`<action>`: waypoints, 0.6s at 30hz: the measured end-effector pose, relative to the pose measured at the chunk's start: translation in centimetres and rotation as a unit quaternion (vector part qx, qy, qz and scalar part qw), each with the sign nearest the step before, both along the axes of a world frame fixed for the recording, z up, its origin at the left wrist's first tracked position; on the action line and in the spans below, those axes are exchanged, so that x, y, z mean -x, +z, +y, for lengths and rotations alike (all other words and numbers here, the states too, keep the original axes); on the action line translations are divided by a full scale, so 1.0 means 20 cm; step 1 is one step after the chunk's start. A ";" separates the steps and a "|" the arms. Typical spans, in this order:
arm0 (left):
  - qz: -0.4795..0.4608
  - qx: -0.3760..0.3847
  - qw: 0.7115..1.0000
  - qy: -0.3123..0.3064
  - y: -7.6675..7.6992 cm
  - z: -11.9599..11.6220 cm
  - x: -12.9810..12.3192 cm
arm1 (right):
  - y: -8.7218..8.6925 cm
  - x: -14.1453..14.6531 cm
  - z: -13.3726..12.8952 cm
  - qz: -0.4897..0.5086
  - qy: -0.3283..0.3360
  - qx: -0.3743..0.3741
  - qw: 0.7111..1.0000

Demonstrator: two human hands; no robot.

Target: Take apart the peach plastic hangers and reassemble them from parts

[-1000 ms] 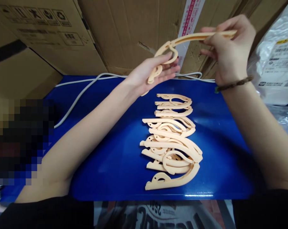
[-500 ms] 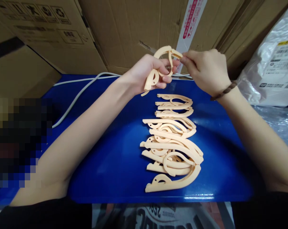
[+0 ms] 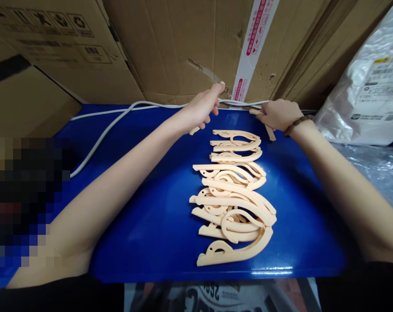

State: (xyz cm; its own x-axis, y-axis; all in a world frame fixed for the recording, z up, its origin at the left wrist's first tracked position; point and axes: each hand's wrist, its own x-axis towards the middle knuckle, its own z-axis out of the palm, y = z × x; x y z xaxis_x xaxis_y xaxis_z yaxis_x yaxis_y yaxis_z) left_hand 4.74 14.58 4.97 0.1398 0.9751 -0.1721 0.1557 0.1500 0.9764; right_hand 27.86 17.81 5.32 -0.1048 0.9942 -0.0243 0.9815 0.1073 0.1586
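Head view: the folded hangers [image 3: 225, 200] lie in an overlapping row down the middle of the blue worktop [image 3: 144, 234]. At the row's 11 o'clock, the left hand [image 3: 202, 108] curls around a beige hanger [image 3: 194, 130], only its ends peeking out; over at 1 o'clock, the right hand [image 3: 279, 115] pinches a pale hanger piece [image 3: 271, 133], thumb against fingers. They look light, stiff and smooth, perhaps slightly slippery, the thin hooks likely weakest; the thicker outer arms seem the surest hold.
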 end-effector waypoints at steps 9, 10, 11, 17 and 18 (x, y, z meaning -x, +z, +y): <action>-0.024 -0.098 0.995 0.019 -0.01 -0.01 0.00 | 0.04 0.07 -0.06 0.009 0.021 -0.059 0.998; -0.028 -0.102 0.994 0.017 -0.01 -0.01 -0.01 | 0.05 0.09 -0.07 0.039 0.036 -0.066 0.996; -0.033 -0.102 0.994 0.011 0.00 -0.01 -0.02 | 0.06 0.12 -0.08 0.085 0.051 -0.064 0.993; -0.044 -0.070 0.996 -0.021 0.05 -0.04 -0.05 | 0.10 0.21 -0.10 0.478 0.201 0.009 0.855; -0.037 -0.076 0.996 -0.019 0.07 -0.04 -0.05 | 0.11 0.20 -0.10 0.486 0.209 -0.014 0.849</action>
